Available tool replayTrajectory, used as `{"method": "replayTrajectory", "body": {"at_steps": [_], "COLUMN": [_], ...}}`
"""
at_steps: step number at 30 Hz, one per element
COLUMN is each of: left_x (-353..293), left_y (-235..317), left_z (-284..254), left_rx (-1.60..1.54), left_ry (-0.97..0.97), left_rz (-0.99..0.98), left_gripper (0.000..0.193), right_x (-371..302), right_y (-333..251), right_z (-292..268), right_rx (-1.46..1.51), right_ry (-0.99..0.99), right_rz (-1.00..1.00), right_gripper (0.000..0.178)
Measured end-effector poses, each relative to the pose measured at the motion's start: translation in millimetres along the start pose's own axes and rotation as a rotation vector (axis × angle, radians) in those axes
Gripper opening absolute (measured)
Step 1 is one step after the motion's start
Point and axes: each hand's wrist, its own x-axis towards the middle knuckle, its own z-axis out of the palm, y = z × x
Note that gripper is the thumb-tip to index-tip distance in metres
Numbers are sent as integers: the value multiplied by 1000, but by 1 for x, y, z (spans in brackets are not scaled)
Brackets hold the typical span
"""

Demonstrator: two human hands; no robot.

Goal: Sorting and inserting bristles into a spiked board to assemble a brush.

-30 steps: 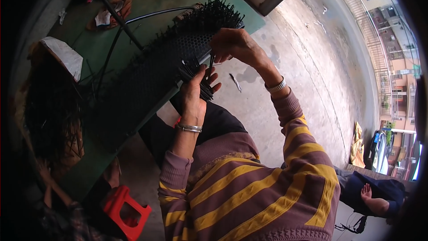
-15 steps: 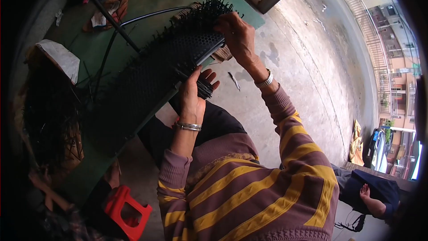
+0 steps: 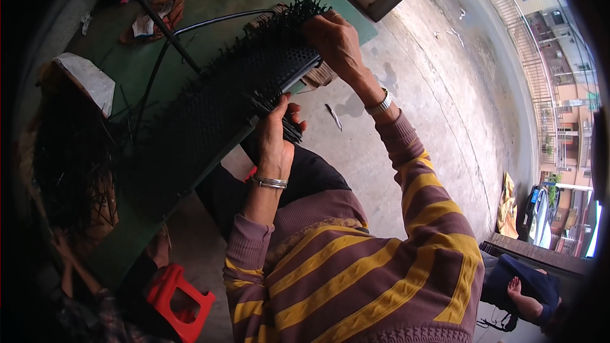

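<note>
A long black panel full of small holes lies slanted across the green table. Short black strips stand up in a dense fringe along its far edge. Beside the panel's near edge, my left hand is closed around a bundle of thin black strips, whose ends poke out on both sides. My right hand is at the panel's right end, fingers pinched together against the fringe. Whatever its fingertips hold is hidden among the dark strips.
A heap of black strips fills a torn wrapping at the left. The green table carries a dark rod, a bent black tube and crumpled cloths. A red stool and other people's limbs are nearby.
My right hand has shifted slightly left and its fingers have moved in against the fringe. The fingers of my left hand have curled more around the bundle.
</note>
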Motion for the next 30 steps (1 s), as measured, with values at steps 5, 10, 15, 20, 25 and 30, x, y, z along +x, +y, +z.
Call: {"method": "replayTrajectory", "body": {"at_steps": [5,10,15,20,25,30], "left_x": [-2,-6,-11,-20,-22,-17], "left_y": [0,2,6,8,5,4], "left_z": [2,3,8,10,14,13], "left_rx": [27,40,82,198,294,282], "left_ry": [-28,-43,-39,-70,-84,-85], "left_rz": [35,43,32,60,77,59], "left_gripper": [18,18,19,25,28,29], "right_x": [10,-7,-22,-25,-30,-33], "right_y": [-7,-9,-27,-56,-50,-50], "right_z": [6,18,10,-12,-17,-20], "right_rx": [-302,-469,-110,463,623,689], "right_ry": [-7,68,131,-467,-504,-435], "right_rz": [-35,-113,15,453,399,420], "right_gripper": [8,16,22,30,22,17]}}
